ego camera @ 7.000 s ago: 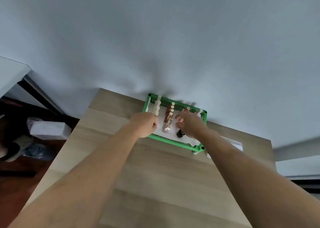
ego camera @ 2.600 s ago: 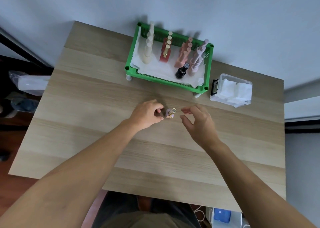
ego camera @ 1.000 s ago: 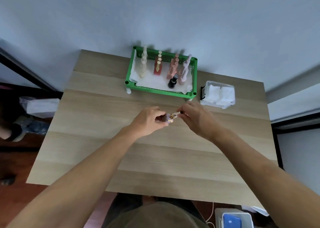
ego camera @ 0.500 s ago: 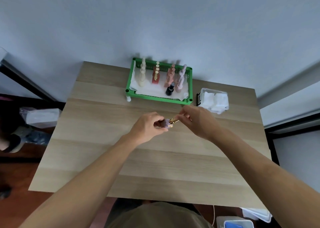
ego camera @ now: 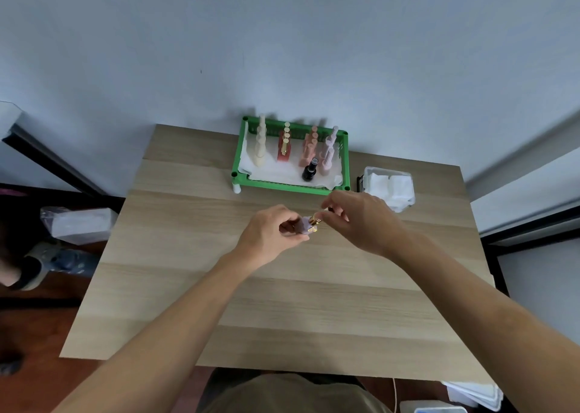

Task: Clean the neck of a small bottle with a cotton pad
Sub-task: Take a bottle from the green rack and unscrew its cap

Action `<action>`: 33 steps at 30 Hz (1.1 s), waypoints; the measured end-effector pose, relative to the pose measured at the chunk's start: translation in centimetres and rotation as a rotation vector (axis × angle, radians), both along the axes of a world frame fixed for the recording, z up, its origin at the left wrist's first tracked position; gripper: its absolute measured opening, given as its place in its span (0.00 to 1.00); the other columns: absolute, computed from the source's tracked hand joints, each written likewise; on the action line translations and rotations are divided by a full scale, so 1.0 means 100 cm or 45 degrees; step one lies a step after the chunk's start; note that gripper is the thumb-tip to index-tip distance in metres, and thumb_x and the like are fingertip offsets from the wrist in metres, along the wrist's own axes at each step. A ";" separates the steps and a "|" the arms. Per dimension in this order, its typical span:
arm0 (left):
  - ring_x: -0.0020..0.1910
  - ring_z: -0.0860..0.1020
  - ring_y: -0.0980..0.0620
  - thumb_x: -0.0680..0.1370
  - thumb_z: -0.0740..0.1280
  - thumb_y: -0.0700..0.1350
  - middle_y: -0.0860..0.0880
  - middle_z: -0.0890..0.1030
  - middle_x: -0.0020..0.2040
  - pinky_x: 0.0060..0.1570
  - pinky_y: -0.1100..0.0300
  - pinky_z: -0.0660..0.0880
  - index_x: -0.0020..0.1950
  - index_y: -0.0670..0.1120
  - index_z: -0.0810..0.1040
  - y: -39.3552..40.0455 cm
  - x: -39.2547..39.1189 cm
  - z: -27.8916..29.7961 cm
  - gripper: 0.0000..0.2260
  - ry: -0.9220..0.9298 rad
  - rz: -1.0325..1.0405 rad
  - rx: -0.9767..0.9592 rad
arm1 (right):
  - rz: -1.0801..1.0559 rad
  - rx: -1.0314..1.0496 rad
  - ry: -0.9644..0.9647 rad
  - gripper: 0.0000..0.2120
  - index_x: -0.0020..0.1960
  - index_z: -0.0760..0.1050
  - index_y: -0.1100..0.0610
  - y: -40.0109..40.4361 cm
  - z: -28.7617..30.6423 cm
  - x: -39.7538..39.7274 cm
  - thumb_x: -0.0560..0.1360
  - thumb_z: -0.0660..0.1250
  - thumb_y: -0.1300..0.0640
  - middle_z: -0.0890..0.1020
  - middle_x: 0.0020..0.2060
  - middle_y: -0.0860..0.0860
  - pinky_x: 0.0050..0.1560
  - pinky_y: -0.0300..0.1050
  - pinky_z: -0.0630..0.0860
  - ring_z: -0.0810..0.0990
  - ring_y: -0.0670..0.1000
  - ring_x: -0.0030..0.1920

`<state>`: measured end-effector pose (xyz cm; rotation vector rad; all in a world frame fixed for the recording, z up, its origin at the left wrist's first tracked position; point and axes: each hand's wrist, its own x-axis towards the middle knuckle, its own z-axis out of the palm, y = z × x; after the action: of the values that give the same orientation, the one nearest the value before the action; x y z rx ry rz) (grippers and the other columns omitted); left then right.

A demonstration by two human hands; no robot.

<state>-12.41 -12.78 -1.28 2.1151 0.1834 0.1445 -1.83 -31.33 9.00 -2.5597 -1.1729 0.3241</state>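
Note:
A small lilac bottle (ego camera: 303, 226) with a gold cap (ego camera: 314, 218) is held tilted above the wooden table (ego camera: 282, 287). My left hand (ego camera: 272, 236) grips the bottle's body. My right hand (ego camera: 357, 218) pinches the gold cap at the bottle's upper right end. A clear box of white cotton pads (ego camera: 389, 186) sits at the table's back right, a short way beyond my right hand. No pad is in either hand.
A green tray (ego camera: 290, 186) lined with white paper stands at the table's back edge against the wall, holding several small bottles in cream, red, pink, lilac and one black (ego camera: 309, 170). A wrapped white packet (ego camera: 78, 224) lies on the floor to the left.
Both hands lifted the lilac bottle slightly off the table and my right fingers closed on its gold cap. The camera tilted up a little.

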 end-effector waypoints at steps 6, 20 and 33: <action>0.39 0.80 0.63 0.68 0.82 0.47 0.59 0.80 0.42 0.41 0.74 0.74 0.46 0.52 0.83 -0.002 0.001 0.002 0.11 -0.037 -0.009 0.075 | 0.132 0.022 0.003 0.06 0.56 0.79 0.52 -0.005 0.000 0.001 0.80 0.68 0.55 0.79 0.49 0.49 0.48 0.48 0.78 0.77 0.49 0.47; 0.40 0.81 0.55 0.69 0.82 0.46 0.52 0.82 0.44 0.41 0.64 0.78 0.45 0.47 0.82 -0.011 0.002 0.002 0.12 -0.083 -0.026 0.168 | -0.050 -0.141 -0.076 0.18 0.51 0.80 0.52 -0.014 -0.002 0.000 0.81 0.58 0.39 0.84 0.40 0.48 0.39 0.44 0.69 0.80 0.50 0.37; 0.40 0.81 0.54 0.68 0.83 0.46 0.51 0.83 0.44 0.41 0.60 0.80 0.46 0.44 0.82 -0.010 0.005 -0.003 0.14 -0.078 0.018 0.151 | 0.022 -0.090 0.042 0.16 0.61 0.76 0.48 -0.014 -0.001 0.005 0.78 0.66 0.41 0.82 0.52 0.46 0.48 0.47 0.79 0.81 0.47 0.47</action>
<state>-11.96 -13.76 -1.62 2.2242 0.1566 0.2332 -1.29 -32.71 8.86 -2.5953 -1.1922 0.4167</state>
